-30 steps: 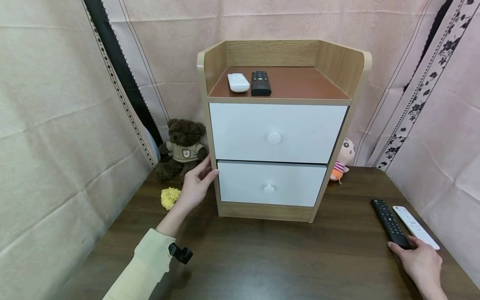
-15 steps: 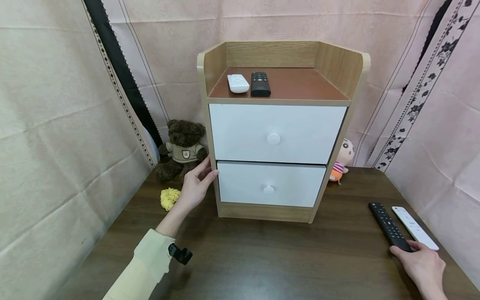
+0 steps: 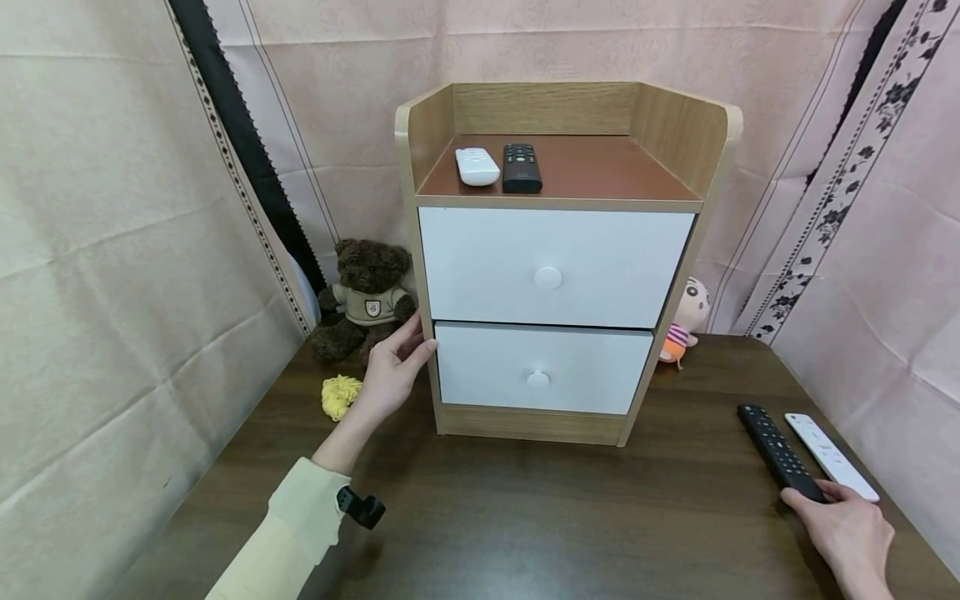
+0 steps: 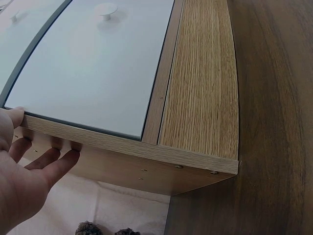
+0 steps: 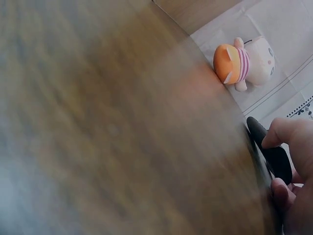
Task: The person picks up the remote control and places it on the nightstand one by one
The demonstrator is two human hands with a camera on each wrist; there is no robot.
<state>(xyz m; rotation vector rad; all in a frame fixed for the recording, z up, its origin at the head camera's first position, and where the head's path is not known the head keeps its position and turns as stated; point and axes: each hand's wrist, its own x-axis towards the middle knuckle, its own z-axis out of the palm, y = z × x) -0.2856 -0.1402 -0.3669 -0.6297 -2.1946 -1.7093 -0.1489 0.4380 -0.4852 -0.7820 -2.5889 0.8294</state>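
Note:
A wooden cabinet (image 3: 532,423) with two white drawers stands upright, both drawers closed. My left hand (image 3: 390,371) touches its left edge: the thumb lies at the front edge, and nearly straight fingers (image 4: 61,164) rest against the side panel. At the right, my right hand (image 3: 851,533) pinches the near end of a black remote control (image 3: 780,454) between thumb and fingers. In the right wrist view, that remote (image 5: 274,156) appears edge-on, close to the table surface. A white remote control (image 3: 832,457) lies just right of it. On the cabinet top sit a white remote (image 3: 477,167) and a dark remote (image 3: 521,168).
A brown teddy bear (image 3: 371,287) sits left of the cabinet, with a yellow fluffy ball (image 3: 340,397) in front of it. Behind the cabinet's right side, a small plush doll (image 3: 684,321) is partly hidden. Pale cloth (image 3: 540,42) hangs around the brown table (image 3: 525,517).
The black remote in my right hand has shifted slightly left and nearer, the hand slightly right and nearer. My left hand stays at the cabinet's edge.

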